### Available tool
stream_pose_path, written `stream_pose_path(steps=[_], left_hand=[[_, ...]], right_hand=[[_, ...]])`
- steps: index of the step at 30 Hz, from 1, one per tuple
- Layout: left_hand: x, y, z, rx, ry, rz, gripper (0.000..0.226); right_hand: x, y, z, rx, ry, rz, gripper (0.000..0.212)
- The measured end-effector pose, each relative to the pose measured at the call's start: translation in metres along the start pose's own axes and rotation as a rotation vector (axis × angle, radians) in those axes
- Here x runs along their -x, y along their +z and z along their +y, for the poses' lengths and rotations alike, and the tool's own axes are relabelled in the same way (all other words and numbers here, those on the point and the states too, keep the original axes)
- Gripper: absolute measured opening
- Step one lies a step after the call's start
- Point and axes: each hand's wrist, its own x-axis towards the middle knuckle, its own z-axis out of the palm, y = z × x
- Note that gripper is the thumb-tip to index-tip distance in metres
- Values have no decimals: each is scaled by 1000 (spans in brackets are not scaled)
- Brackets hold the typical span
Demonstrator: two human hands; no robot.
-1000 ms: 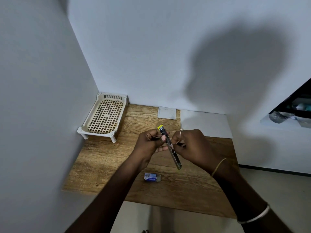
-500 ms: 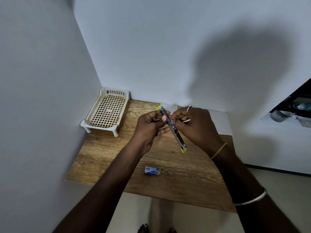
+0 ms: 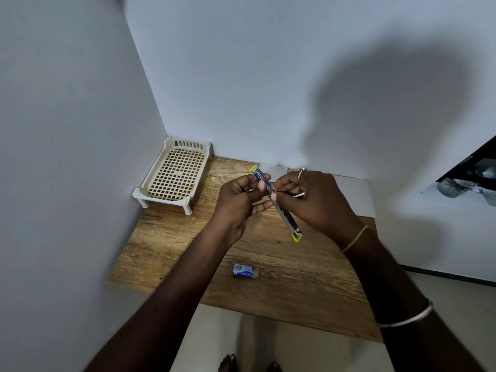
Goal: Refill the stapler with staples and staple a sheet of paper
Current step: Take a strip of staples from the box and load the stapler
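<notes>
Left hand [image 3: 239, 200] is gripping the stapler [image 3: 285, 218] near its far end, thumb on top and fingers curling beneath. Right hand [image 3: 316, 205] is pinching the same stapler at its middle, fingers curled, thumb tip pressing against the metal rail. A thin pale sliver [image 3: 299, 195] is showing among the right fingers; what it is cannot be told. A ring [image 3: 301, 173] is sitting on 1 right finger, a yellow thread [image 3: 354, 238] is circling the right wrist, and a silver bangle [image 3: 405, 316] is sitting further up the forearm.

The stapler is being held in the air above the table [image 3: 166, 251], between the 2 hands, touching no surface. It is running as 1 long straight metal strip, tilting from far left down to near right, with a yellow tip at each end. Whether staples are lying in it cannot be told.

A small blue and white box [image 3: 245, 270] is lying flat on the table, nearer the person than the hands and apart from them. A white sheet [image 3: 354, 196] is lying at the far right of the table against the wall, partly hidden by the right hand. A smaller white slip [image 3: 273, 168] is lying beside it, behind the stapler's far tip. A cream grid tray [image 3: 177, 174] on short legs is standing in the far left corner, against both walls.
</notes>
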Motion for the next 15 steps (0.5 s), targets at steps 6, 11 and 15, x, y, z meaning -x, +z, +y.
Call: stream_pose_path(steps=[6,11,15], left_hand=[[1,0,-2,-25,20,-5,14],[1,-3,-2,-55,32,-6,13],[2,-5,-3,-56,22,6,16]], right_hand=[[2,10,-2,82,-16,59,7],[1,8,1,0,78,30,5],[-2,3,3,-218,139,57,8]])
